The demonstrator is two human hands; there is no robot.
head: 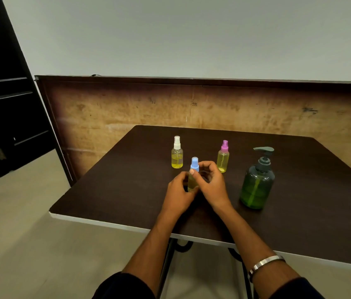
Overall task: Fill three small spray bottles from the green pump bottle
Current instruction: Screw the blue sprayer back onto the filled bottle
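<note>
A small spray bottle with a blue cap [194, 173] stands on the dark table [114, 186], holding yellowish liquid. My left hand [180, 195] wraps its body from the left. My right hand [212, 184] is at its right side with fingers curled beside the cap. Behind it stand a white-capped spray bottle [177, 153] and a pink-capped spray bottle [223, 157], both with yellow liquid. The green pump bottle [257, 182] stands upright to the right, its grey pump on, apart from both hands.
A brown board [127, 108] leans upright just behind the table. A dark door [4, 100] is at the far left. The table's white front edge [105, 223] runs near my forearms, with pale floor below.
</note>
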